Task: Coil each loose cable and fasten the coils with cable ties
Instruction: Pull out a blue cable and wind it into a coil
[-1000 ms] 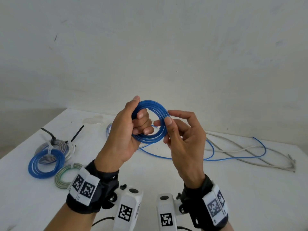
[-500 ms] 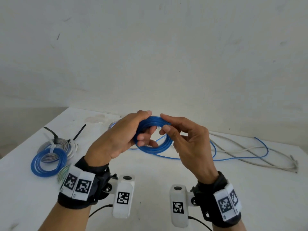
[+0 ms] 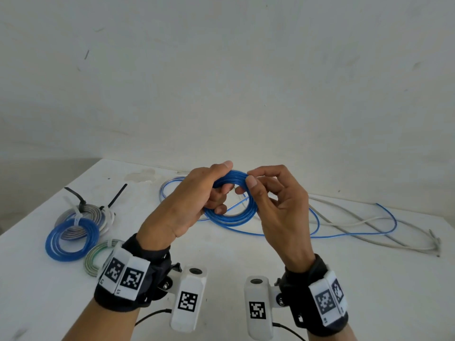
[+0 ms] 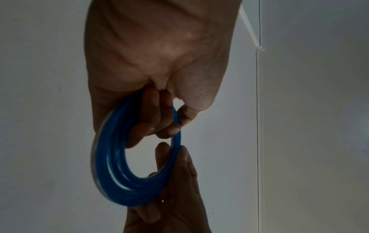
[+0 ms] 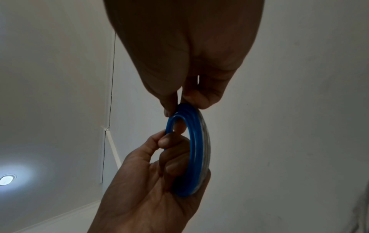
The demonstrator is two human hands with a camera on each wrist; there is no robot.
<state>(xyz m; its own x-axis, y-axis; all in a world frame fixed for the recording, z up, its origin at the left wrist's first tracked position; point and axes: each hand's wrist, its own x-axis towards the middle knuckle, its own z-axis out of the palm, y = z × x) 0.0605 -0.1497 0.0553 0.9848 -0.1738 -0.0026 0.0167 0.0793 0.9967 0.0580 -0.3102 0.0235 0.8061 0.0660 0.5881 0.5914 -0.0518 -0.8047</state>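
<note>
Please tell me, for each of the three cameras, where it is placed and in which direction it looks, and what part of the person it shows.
Head: on the head, looking forward and down at the white table and wall; shows both forearms, left hand and right hand.
Left wrist: looks along the left hand up at wall and ceiling; right hand below.
Right wrist: looks along the right hand toward a ceiling light; left hand below.
Shared: all three show the blue coil held by both hands.
</note>
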